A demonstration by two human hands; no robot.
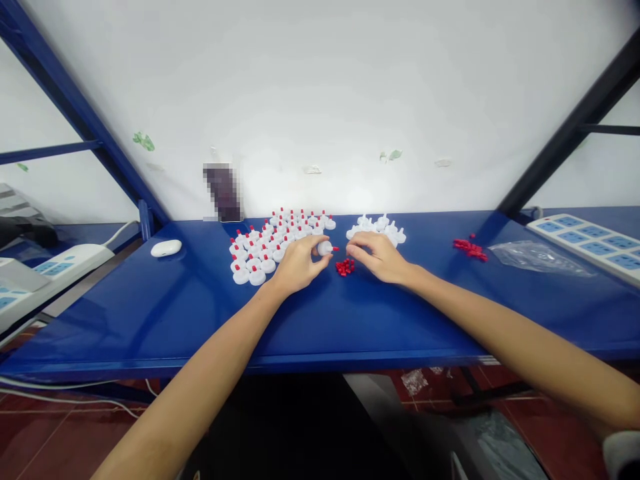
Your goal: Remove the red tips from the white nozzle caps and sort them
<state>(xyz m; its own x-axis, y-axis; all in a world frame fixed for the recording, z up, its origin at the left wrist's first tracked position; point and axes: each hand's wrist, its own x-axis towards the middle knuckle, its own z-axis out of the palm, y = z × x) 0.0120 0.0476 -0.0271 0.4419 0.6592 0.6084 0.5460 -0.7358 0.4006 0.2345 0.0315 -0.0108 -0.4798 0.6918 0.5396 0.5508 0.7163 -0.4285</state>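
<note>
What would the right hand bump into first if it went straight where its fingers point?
Probably the red tip on the white cap in the left hand, though depth is hard to judge here.

Pixelation blurs the dark upright object [223, 192], and the picture's edges cut off both power strips [590, 241].

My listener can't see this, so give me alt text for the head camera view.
Above a blue table, a bare left hand holds a white cap with a red tip, the right hand close by. Red-tipped white caps stand at left, plain white caps behind the right hand; small red pieces lie in two piles.
</note>
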